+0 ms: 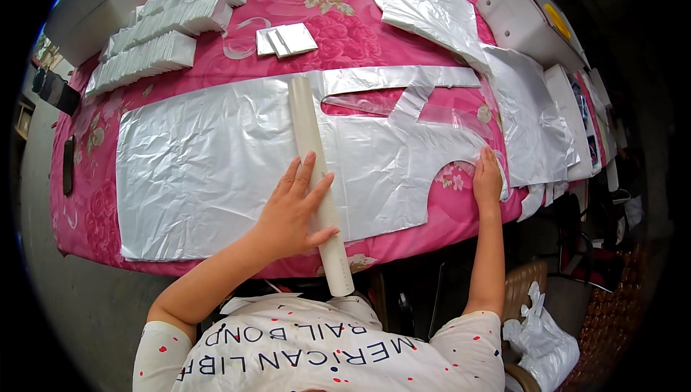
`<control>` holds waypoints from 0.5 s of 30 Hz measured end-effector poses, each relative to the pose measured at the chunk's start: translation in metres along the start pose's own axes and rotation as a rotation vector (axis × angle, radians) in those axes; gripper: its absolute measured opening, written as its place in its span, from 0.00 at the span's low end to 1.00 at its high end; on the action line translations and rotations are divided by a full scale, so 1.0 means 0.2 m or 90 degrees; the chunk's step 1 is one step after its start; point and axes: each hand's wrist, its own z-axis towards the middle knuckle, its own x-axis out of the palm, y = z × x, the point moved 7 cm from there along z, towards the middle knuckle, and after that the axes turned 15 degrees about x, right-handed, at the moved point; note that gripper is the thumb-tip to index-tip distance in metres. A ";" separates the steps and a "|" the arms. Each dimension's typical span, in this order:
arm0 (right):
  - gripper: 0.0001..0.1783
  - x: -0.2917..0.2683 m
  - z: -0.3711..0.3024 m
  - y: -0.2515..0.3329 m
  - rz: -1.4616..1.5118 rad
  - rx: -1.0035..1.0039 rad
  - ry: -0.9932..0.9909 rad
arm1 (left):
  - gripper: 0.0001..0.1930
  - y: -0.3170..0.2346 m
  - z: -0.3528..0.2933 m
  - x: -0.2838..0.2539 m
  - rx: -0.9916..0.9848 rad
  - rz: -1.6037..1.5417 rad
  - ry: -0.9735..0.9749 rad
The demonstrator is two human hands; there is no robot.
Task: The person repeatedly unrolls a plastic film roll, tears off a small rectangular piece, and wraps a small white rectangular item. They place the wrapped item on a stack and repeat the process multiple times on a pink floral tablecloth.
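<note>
A shiny white plastic apron (209,169) lies spread flat across the table, with its strap and curved cutout toward the right. Across its middle rests a long pale plastic pipe (306,122), its near end sticking out past the table edge. My left hand (291,208) is laid over the pipe, fingers spread and pressing on it rather than wrapped round. At the right side my right hand (488,176) has its fingers closed on the apron's edge, next to the cutout. The fingertips there are partly hidden.
Rows of folded white packets (169,21) stand at the far left, beside a white box (104,7). A few flat packets (291,39) lie at the back. More plastic sheets (529,118) and a white foam box (522,14) sit right. A dark phone-like object (68,165) lies left.
</note>
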 end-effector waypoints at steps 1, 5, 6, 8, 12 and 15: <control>0.19 -0.01 0.01 -0.03 0.026 0.015 0.005 | 0.39 0.00 0.00 0.00 -0.002 0.000 0.001; 0.10 -0.08 0.00 -0.01 0.089 0.064 -0.031 | 0.39 0.00 0.01 0.00 0.008 0.002 -0.007; 0.08 -0.11 0.00 0.03 0.059 0.059 -0.044 | 0.39 0.00 0.01 0.00 0.012 0.005 -0.008; 0.06 -0.21 -0.03 0.16 -0.002 0.051 -0.073 | 0.40 -0.01 0.01 -0.01 0.023 0.008 -0.009; 0.11 -0.32 -0.22 0.58 0.220 -0.110 -0.058 | 0.37 -0.01 0.02 -0.01 0.015 0.003 -0.020; 0.12 -0.25 -0.47 0.97 0.380 -0.022 0.265 | 0.32 -0.01 0.00 -0.02 -0.017 -0.161 -0.133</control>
